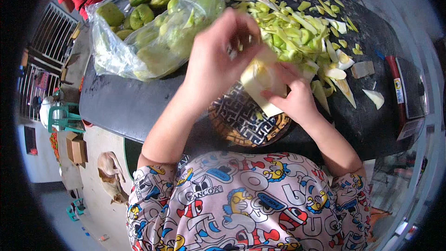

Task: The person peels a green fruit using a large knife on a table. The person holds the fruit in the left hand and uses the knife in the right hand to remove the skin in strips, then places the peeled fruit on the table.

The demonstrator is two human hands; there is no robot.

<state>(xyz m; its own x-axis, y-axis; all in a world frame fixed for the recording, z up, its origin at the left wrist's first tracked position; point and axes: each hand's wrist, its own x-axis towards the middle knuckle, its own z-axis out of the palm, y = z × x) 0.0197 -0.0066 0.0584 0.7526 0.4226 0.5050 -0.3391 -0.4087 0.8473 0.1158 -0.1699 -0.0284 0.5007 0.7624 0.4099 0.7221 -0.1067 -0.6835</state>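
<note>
Peelings (302, 30) beyond, plastic bag (139, 67) beside blurred left hand (225, 42), grip unclear, right hand (297, 95) gripping pale chunk (256, 89)

A dark table (121, 107) with a rounded corner spreads beneath the fingers (291, 78), light gleaming dully on its surface to their left. Well left of the fingers lies a pale grey floor (95, 139), where a green plastic seat (67, 117) and a brown cardboard box (75, 148) stand near a whitish wall (41, 151). Farther off, to the upper left of the fingers, are light metal grilles (52, 32), while the background far to their right is bluish and hard to make out.
</note>
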